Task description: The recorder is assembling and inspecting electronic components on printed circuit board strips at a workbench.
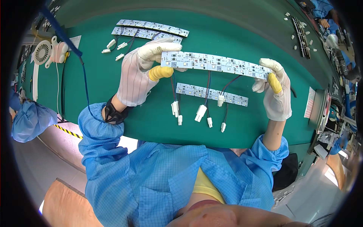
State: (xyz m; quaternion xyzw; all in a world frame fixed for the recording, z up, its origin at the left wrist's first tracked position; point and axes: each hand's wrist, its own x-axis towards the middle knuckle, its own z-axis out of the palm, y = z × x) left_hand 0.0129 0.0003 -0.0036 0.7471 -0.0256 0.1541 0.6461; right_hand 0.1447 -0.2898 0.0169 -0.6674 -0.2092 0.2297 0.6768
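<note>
Both hands wear thin white striped gloves with yellow finger cots on the thumbs. My left hand (141, 70) pinches the left end of a long white LED circuit board strip (215, 63), and my right hand (276, 89) grips its right end. The strip is held up off the bench, its component side showing, and tilts down slightly to the right. Dark and red wires with white plug connectors (200, 113) dangle below it. Beneath lies another LED strip (211, 94) on the green mat; some plugs there may belong to it, I cannot tell which.
Two more wired LED strips (151, 27) lie at the back left of the green mat (151, 125). A small fan (42, 52) stands far left. A blue cord (85, 83) runs to the black band (114, 112) on my left wrist. Other people work at both sides.
</note>
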